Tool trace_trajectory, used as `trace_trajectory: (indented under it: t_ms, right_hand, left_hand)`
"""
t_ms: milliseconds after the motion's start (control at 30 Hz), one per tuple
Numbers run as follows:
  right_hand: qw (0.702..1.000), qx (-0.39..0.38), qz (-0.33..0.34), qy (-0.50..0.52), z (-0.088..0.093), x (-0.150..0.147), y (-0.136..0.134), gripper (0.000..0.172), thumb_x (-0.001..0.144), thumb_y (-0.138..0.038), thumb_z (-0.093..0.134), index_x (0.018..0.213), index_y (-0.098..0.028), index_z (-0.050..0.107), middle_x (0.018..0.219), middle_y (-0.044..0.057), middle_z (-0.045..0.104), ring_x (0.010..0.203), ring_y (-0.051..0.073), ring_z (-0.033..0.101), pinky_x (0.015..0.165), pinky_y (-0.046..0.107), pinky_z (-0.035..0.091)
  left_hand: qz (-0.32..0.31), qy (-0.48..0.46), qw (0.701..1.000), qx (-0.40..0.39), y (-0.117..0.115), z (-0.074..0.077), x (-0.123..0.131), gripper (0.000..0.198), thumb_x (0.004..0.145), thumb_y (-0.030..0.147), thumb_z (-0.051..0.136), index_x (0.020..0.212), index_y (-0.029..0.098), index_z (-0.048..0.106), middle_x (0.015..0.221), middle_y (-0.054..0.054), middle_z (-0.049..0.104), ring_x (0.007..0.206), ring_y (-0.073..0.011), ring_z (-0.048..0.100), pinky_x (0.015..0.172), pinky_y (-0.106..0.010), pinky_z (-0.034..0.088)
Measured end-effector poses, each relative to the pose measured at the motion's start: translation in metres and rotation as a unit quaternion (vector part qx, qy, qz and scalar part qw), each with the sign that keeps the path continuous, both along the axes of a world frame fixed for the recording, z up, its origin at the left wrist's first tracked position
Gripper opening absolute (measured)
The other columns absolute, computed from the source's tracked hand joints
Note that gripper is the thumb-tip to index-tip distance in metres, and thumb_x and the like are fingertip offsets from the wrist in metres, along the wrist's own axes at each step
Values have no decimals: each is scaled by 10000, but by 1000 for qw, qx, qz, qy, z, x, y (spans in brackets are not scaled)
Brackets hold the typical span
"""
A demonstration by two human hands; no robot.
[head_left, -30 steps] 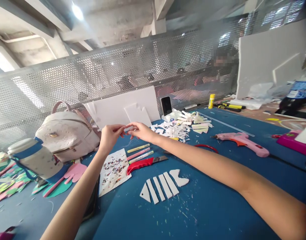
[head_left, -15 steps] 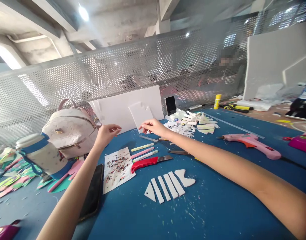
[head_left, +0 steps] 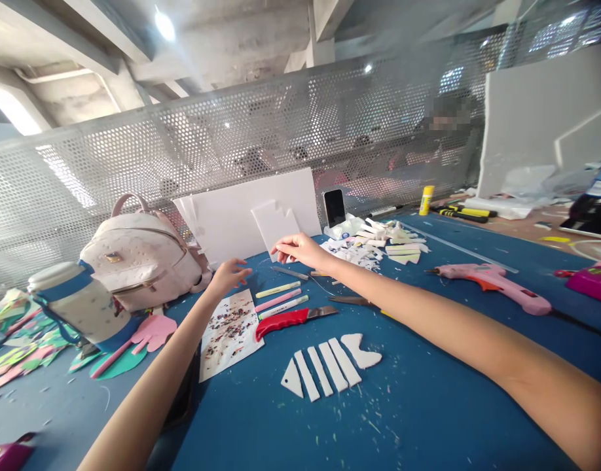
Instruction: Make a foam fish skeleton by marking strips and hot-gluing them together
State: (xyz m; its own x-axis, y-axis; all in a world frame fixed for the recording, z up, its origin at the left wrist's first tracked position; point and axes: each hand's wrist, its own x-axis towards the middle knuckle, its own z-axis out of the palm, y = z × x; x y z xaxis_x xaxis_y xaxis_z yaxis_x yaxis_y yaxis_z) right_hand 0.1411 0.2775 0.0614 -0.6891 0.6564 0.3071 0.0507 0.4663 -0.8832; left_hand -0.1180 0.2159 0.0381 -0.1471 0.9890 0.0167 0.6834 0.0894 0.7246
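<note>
My right hand (head_left: 296,250) is over the back middle of the table, its fingertips pinched together. A thin clear thread (head_left: 321,286) trails below it; where it enters the fingers is too fine to see clearly. My left hand (head_left: 229,275) hovers above the far edge of a paper sheet (head_left: 209,356) strewn with dark coloured specks, fingers apart and nothing visible in them. Nearer lie white foam pieces (head_left: 325,370) laid out as a fish skeleton: a head with a dot, several strips and a tail. Between them and my hands are markers (head_left: 281,299) and a red-handled knife (head_left: 285,322).
A pink glue gun (head_left: 494,281) lies to the right, near a clear ruler (head_left: 457,245). White scraps (head_left: 359,252) are heaped behind my right hand. A backpack (head_left: 143,245) and a tumbler (head_left: 79,304) stand left. A dark phone (head_left: 180,402) lies beneath my left forearm.
My left hand has moved right and nearer, and its fingers have spread. The faint clear loops between the hands no longer show. My right hand stays almost where it was.
</note>
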Motion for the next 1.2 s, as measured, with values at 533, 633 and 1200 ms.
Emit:
trace_trajectory:
  t_ms: [533, 633, 1200]
  right_hand:
    - [1000, -8, -21, 7, -2, 1, 4, 312, 993, -378, 635, 1223, -167, 629, 1187, 82, 665, 974, 213, 678, 825, 414, 593]
    - [999, -16, -33, 18, -4, 3, 10, 327, 991, -379, 636, 1243, -170, 623, 1221, 88, 656, 1011, 226, 672, 854, 435, 587]
    - [987, -89, -122, 61, -5, 15, 34, 335, 991, -373, 637, 1262, -177, 615, 1252, 93, 645, 1035, 233, 666, 870, 444, 583]
  left_hand:
    - [58, 75, 984, 149, -19, 30, 10, 282, 975, 404, 636, 1105, 155, 656, 1103, -57, 677, 948, -185, 669, 839, -371, 586]
    - [82, 64, 977, 188, -24, 40, 3, 284, 976, 414, 633, 1082, 152, 659, 1067, -51, 683, 915, -175, 672, 820, -361, 587]
    - [65, -219, 941, 248, -31, 55, -29, 309, 975, 358, 645, 1203, 150, 618, 1138, -70, 664, 878, -155, 668, 736, -314, 594]
